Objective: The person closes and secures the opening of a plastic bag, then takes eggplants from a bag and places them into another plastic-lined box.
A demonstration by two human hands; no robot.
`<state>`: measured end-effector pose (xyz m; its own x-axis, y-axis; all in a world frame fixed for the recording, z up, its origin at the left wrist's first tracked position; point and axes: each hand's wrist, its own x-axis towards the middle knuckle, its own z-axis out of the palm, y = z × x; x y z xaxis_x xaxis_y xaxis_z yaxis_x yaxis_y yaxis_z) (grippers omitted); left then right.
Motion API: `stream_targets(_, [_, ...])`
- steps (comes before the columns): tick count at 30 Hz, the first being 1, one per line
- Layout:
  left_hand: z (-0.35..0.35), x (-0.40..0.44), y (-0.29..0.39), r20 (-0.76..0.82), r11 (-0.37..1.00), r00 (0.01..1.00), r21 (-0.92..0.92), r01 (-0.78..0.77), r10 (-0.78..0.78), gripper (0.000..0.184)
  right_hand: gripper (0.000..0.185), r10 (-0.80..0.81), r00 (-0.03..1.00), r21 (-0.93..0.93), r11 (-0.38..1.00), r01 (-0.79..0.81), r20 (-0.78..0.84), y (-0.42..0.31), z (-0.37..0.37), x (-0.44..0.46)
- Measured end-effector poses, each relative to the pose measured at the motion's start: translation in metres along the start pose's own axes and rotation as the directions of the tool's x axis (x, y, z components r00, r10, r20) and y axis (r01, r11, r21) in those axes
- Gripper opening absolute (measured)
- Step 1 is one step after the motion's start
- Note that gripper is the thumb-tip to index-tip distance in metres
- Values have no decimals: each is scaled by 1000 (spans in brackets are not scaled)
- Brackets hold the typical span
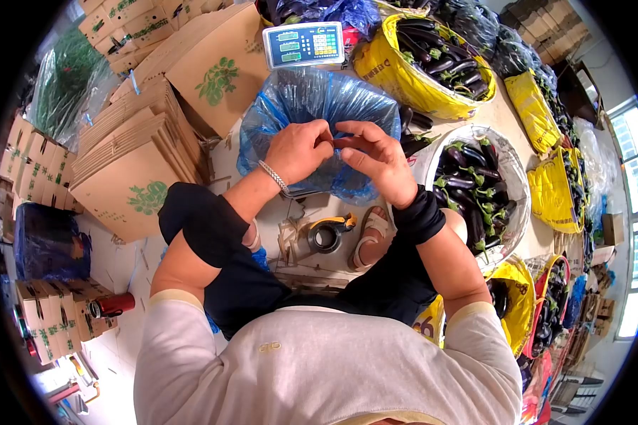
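Observation:
Both my hands are close together over a blue plastic bag [315,92] that lines an open container in front of me. My left hand [299,150], with a silver bracelet at its wrist, has its fingertips pressed together; anything between them is too small to make out. To its right, my right hand [377,157] has its fingers curved and apart, near the left fingertips, and nothing shows in it. A digital scale display [303,46] stands just behind the bag. A tape dispenser [326,234] lies on the floor between my feet.
Flattened cartons [131,159] and a large cardboard box [216,71] stand at the left. Eggplants fill a white-lined basket [475,188] at the right and a yellow-lined basket [432,67] behind. A red flask [113,305] lies at the lower left.

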<state>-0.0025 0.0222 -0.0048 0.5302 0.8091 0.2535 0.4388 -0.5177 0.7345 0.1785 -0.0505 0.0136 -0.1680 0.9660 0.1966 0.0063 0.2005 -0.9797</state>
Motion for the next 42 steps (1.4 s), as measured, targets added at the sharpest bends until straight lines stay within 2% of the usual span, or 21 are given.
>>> stream_targets(4, [1, -1, 3, 17, 999, 999, 15, -37, 36, 15, 37, 83, 996, 70, 994, -81, -27, -6, -2, 0])
stream_targets(7, [0, -1, 8, 45, 996, 996, 38, -81, 80, 17, 37, 81, 996, 52, 995, -80, -26, -6, -5, 0])
stream_targets(15, [-2, -1, 8, 201, 997, 979, 55, -46, 34, 22, 35, 88, 995, 82, 993, -84, -49, -11, -9, -2])
stream_targets(18, [0, -1, 5, 216, 986, 971, -157, -63, 97, 20, 35, 97, 994, 92, 992, -91, -60, -9, -12, -2])
stream_targets(21, [0, 1, 4, 240, 956, 969, -292, 10, 63, 14, 35, 106, 992, 88, 991, -101, -64, -8, -12, -2])
stream_targets(29, [2, 1, -2, 224, 961, 972, -277, -8, 72, 8, 34, 101, 994, 141, 985, -96, -35, -10, -7, -3])
stream_targets(33, [1, 1, 1, 236, 965, 971, -262, 19, 45, 10, 33, 92, 993, 152, 985, -80, -73, -9, -9, -2])
stream_targets(36, [8, -1, 1, 170, 966, 983, -256, -26, 71, 15, 33, 89, 993, 166, 983, -74, -81, -9, -10, -2])
stream_targets(42, [7, -1, 6, 191, 975, 979, -223, -28, 71, 17, 34, 108, 989, 145, 985, -93, -98, -9, -14, -5])
